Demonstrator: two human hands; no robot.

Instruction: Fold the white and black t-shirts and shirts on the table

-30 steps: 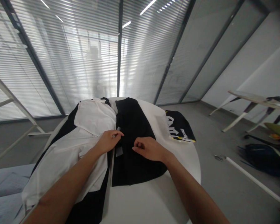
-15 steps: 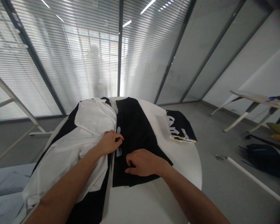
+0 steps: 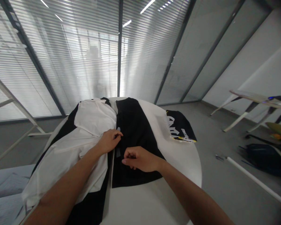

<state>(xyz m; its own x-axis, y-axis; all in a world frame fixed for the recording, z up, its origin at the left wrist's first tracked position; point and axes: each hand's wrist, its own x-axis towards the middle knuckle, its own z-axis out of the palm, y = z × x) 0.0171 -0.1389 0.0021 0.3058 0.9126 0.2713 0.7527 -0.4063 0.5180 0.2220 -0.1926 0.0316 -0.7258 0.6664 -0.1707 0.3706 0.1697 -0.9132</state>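
Note:
A black garment lies spread on a round white table, beside a white garment that rests over more black cloth. My left hand is closed, pinching the black garment's inner edge near a small grey label. My right hand is curled shut on a fold of the black garment a little lower and to the right. Both forearms reach in from the bottom of the view.
A folded black piece with white and yellow print hangs over the table's right edge. On the floor at the right lie a white pole and a dark bag. A white desk stands at the far right, a white frame at the left.
My right hand slid down and left over the black garment, then rose slightly, gathering the cloth's right side inward. My left hand has stayed pinched at the edge.

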